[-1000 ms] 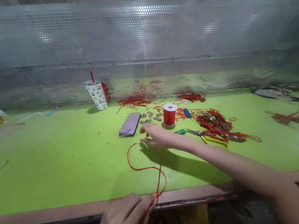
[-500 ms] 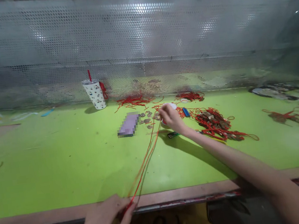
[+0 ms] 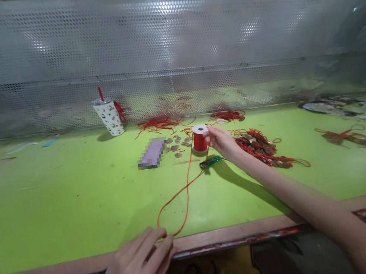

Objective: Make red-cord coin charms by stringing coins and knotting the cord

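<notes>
A red cord [image 3: 187,195] makes a slack, crossed loop over the green tabletop. Near the front edge, my left hand [image 3: 145,259] has its fingers closed on the loop's near end. My right hand [image 3: 220,142] is at the right side of the cord spool [image 3: 200,140], which stands upright with white flanges and red cord wound on it. A strand of the cord runs up to the closed fingertips of this hand. Just in front of the spool lies a small green-handled tool [image 3: 213,161], partly crossed by the cord; its kind is unclear.
Loose coins [image 3: 177,147] lie left of the spool, beside a blurred purple rectangular object [image 3: 153,153]. A patterned tumbler [image 3: 109,118] stands at the back left. Red cord pieces [image 3: 159,124] lie behind. Corded coins [image 3: 261,147] are piled right, near my right forearm.
The cord has gone from stretched nearly straight to a slack, wide loop. My right hand has shifted to the spool's right side, uncovering the spool. My left hand has moved slightly right.
</notes>
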`<state>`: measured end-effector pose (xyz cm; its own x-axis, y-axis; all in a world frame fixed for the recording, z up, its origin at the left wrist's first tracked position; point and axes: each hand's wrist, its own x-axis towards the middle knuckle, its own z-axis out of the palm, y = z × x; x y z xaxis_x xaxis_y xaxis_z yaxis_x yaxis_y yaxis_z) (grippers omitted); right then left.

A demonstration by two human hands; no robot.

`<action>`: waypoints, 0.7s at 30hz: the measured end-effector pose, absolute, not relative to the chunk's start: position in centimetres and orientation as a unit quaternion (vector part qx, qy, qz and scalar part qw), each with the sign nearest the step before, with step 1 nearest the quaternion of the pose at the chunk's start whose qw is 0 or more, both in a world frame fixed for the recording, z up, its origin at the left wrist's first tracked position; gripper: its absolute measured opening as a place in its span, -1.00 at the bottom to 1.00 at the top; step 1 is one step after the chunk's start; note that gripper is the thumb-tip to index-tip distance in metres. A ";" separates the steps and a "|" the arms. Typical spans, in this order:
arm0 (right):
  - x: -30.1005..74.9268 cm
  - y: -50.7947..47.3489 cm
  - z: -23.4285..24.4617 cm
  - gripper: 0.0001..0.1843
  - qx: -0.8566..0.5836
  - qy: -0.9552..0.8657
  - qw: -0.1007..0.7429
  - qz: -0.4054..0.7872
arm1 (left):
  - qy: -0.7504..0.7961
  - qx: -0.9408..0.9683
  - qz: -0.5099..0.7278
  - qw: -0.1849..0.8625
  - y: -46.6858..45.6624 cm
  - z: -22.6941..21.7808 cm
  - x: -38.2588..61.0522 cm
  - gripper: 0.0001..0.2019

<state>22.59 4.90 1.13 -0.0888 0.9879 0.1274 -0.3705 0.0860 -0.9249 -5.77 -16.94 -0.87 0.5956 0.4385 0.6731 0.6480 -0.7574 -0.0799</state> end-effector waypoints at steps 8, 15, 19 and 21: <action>19.4 0.0 1.5 -0.59 -0.301 -0.602 0.480 0.563 | -0.398 -0.794 -0.382 -0.256 -7.5 1.4 -0.5 -0.38; 20.6 1.5 0.9 -0.59 -0.344 -0.608 0.558 0.448 | -0.361 -0.586 -0.402 -0.603 -2.3 1.7 2.6 -0.59; 23.5 3.3 0.3 -0.62 -0.379 -0.759 0.405 0.341 | -0.390 -0.582 -0.415 -0.580 -1.2 0.8 0.9 -0.57; 25.0 3.4 0.0 -0.60 -0.377 -0.853 0.268 0.242 | -0.425 -0.577 -0.425 -0.552 -1.0 0.1 0.3 -0.57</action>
